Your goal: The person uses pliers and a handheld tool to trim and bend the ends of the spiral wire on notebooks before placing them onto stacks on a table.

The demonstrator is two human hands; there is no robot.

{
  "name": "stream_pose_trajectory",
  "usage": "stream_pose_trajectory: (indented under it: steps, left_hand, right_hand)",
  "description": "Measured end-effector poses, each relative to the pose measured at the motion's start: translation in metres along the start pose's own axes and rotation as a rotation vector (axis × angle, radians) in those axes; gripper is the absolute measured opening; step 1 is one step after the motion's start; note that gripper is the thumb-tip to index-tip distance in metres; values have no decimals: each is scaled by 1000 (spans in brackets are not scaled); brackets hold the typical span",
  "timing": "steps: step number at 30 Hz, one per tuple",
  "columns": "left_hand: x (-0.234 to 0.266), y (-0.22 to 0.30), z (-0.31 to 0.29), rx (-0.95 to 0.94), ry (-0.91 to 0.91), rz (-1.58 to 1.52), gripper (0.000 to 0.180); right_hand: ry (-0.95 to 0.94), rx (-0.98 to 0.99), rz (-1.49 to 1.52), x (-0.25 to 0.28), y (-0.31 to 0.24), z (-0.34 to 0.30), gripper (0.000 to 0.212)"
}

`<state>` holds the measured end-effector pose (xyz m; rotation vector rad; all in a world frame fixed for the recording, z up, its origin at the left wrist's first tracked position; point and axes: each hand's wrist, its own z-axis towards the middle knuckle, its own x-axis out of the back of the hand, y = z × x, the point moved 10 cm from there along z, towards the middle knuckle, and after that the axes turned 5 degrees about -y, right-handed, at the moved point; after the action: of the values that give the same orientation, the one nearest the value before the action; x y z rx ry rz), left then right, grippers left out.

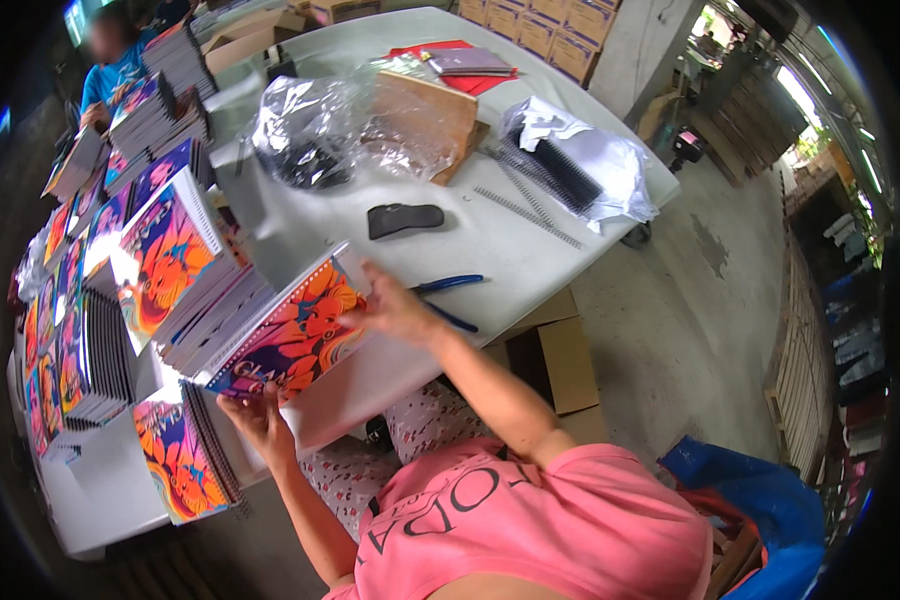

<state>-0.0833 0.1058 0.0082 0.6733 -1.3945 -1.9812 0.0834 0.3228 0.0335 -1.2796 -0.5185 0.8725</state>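
Note:
Between my hands is a notebook (pixel 295 335) with a bright orange, pink and purple cover and a row of punched holes along its upper edge. My left hand (pixel 260 422) grips its lower left corner. At the opposite end, my right hand (pixel 395 308) has its fingers closed on the edge. Just behind the held notebook rises a stack of similar notebooks (pixel 170 265). Blue-handled pliers (pixel 452 284) lie beside my right wrist, partly hidden by it. A dark grey curved block (pixel 405 219) rests farther back on the table.
Loose wire coils (pixel 530 205) and black coils (pixel 558 172) in white wrapping lie at the right. Clear plastic (pixel 305 125) and a wooden board (pixel 425 105) sit behind. Bound notebooks (pixel 185 455) line the left. A cardboard box (pixel 560 368) stands below; another person (pixel 115 75) works far left.

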Motion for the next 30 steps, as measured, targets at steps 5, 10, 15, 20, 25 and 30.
stream_pose_trajectory:
  steps: [5, 10, 15, 20, 25, 30]
  left_hand:
    - [13, 12, -13, -109, 81, 49, 51]
    - [-12, 8, -25, 111, 69, 78, 65]
    - [12, -24, -45, 136, 80, 9, 75]
    - [-53, 158, -21, -536, 345, 893, 75]
    - [-161, 136, 10, -391, -270, 1302, 31]
    - [-148, 143, 11, -520, -290, 1161, 18]
  right_hand:
    - [-41, -23, -453, -29, -5, -30, 68]
    - [51, 3, -399, -24, -3, -54, 52]
    - [70, 224, -905, -23, 9, -68, 39]
    - [34, 57, -603, -15, -9, -55, 26]
    - [-90, 40, -618, -4, -20, -57, 37]
    - [307, 41, -703, 146, -75, -37, 40]
